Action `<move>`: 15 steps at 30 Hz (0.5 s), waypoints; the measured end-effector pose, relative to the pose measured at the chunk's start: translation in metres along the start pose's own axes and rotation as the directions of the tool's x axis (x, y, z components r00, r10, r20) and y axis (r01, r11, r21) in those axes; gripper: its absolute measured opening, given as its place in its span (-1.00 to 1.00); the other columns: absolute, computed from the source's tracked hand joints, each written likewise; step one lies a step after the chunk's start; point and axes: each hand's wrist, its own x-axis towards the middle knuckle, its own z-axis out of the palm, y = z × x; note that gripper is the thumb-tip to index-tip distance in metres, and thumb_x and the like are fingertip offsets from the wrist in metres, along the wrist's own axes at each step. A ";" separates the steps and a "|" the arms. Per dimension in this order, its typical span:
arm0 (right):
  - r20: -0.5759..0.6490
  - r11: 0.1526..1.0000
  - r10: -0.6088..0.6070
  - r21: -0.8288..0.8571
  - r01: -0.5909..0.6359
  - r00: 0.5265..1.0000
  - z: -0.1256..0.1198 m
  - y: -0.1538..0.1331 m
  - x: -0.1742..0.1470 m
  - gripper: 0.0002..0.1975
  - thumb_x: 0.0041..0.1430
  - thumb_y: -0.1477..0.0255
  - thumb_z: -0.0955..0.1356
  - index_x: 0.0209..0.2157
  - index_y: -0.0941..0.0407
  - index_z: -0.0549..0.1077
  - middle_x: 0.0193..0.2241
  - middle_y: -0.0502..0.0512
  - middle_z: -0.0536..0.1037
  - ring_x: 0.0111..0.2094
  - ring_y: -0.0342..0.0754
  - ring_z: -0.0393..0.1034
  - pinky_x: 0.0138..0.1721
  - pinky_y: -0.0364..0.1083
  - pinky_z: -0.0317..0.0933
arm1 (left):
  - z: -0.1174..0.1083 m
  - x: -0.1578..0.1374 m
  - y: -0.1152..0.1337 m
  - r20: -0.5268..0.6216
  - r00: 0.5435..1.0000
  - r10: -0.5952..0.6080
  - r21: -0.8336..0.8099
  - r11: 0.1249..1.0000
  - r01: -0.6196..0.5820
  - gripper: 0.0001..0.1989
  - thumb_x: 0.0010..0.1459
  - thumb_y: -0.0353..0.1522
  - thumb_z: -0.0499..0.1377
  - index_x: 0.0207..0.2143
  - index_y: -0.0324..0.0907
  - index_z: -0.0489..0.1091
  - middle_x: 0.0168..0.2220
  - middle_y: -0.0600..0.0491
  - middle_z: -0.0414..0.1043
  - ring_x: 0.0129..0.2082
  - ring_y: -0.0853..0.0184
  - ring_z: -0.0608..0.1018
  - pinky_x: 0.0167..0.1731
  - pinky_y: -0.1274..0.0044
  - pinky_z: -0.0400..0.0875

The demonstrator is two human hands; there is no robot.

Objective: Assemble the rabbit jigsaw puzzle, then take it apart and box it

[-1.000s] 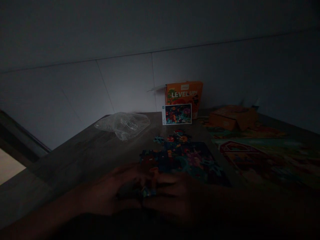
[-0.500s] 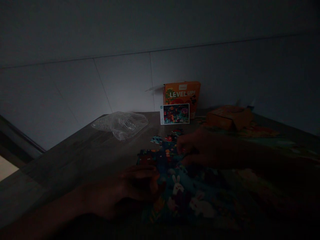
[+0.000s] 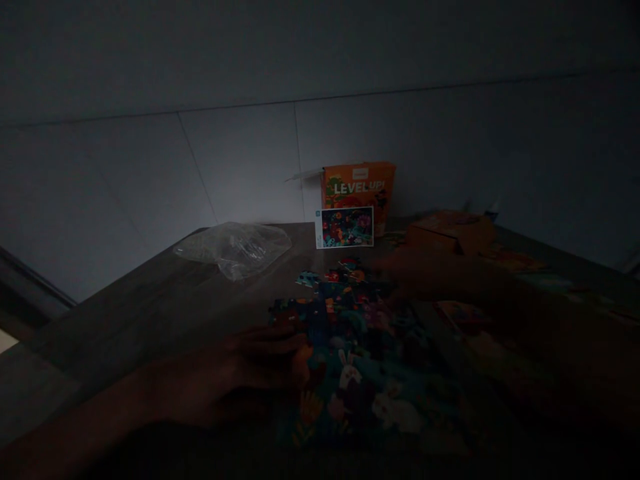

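A jigsaw puzzle point(image 3: 355, 393) with rabbits and plants on a dark blue-green ground lies on the table, largely joined. Along its left edge rests my left hand point(image 3: 255, 363), fingers stretched out and touching the pieces. My right hand point(image 3: 420, 270) is over the far right side of the puzzle, dark and smeared by motion, so its fingers cannot be made out. Loose puzzle pieces point(image 3: 307, 277) lie just past the far edge. Behind them a picture card point(image 3: 345, 227) stands upright, showing a similar scene.
An orange "LEVEL UP!" box point(image 3: 360, 180) stands open behind the card, near the wall. A crumpled clear plastic bag point(image 3: 240, 247) lies at the back left. Another orange box point(image 3: 450, 230) is at the back right, with colourful flat sheets or pieces point(image 3: 520, 257) beside it. The light is very dim.
My right hand has drawn back from the middle of the puzzle, up and to the right, uncovering pieces there. My left hand stays at the left edge, its fingers a little flatter.
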 end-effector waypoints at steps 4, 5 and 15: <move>0.104 0.987 0.149 -0.069 -0.142 0.983 0.004 0.034 0.006 -0.56 -0.08 0.41 0.49 -0.11 0.21 0.49 -0.15 0.27 0.53 -0.17 0.17 0.45 -0.34 -0.07 0.17 | 0.002 0.001 -0.003 -0.039 0.999 -0.001 -0.043 0.999 0.000 -0.44 0.28 -0.37 0.17 0.30 0.01 0.13 0.38 0.03 -0.05 0.37 0.09 0.01 0.29 0.18 0.09; 0.132 0.990 0.135 -0.048 -0.130 0.982 0.007 0.036 0.007 -0.54 -0.08 0.39 0.50 -0.09 0.20 0.48 -0.14 0.26 0.53 -0.16 0.17 0.45 -0.35 -0.08 0.17 | 0.002 0.002 -0.003 -0.046 0.999 -0.003 -0.052 0.999 0.001 -0.44 0.28 -0.37 0.16 0.29 0.01 0.13 0.37 0.03 -0.04 0.37 0.09 0.01 0.29 0.18 0.09; 0.100 0.998 0.041 0.033 -0.044 0.994 0.015 0.014 0.009 -0.70 -0.14 0.32 0.54 -0.41 0.22 0.52 -0.47 0.12 0.51 -0.42 0.05 0.42 -0.50 -0.12 0.07 | 0.000 0.005 -0.002 0.001 0.999 -0.054 -0.037 0.998 0.054 -0.50 0.32 -0.33 0.12 0.29 0.03 0.15 0.38 0.06 -0.07 0.37 0.12 0.00 0.31 0.18 0.06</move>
